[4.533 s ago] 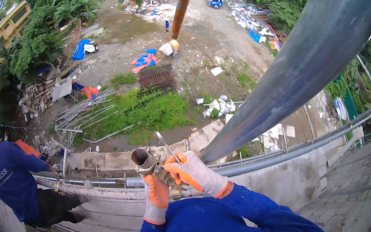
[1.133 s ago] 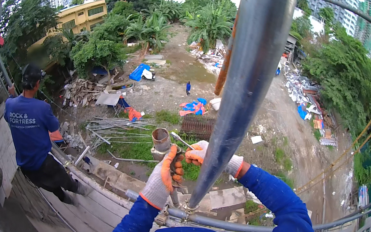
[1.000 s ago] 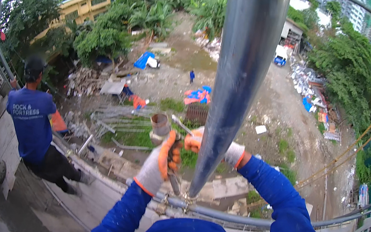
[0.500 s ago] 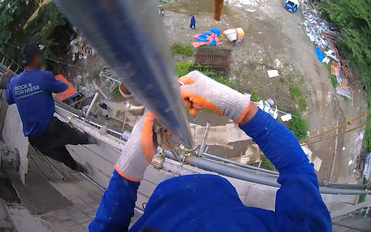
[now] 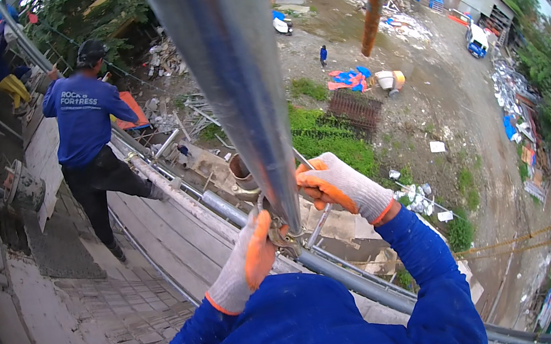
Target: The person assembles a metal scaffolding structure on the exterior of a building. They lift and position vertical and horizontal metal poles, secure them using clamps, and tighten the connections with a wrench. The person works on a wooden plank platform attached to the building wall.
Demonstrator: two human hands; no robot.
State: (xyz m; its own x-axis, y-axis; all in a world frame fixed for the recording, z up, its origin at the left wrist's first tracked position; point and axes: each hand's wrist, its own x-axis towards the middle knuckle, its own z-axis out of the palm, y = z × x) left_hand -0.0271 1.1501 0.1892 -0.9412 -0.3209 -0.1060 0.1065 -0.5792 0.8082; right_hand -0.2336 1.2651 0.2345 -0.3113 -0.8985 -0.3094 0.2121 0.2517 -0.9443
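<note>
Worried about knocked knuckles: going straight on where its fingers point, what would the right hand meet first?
Most likely the thick grey metal pole, just left of the right hand, though depth between them is unclear.

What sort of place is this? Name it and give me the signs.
Probably a construction site: a metal pipe rail edges a raised walkway, a thick grey pipe rises ahead, and what looks like a cement mixer stands on the dirt ground below.

Blue long-sleeved top (image 5: 301, 333); pale knit gloves (image 5: 356, 186), orange-trimmed cuffs (image 5: 384, 212).
</note>
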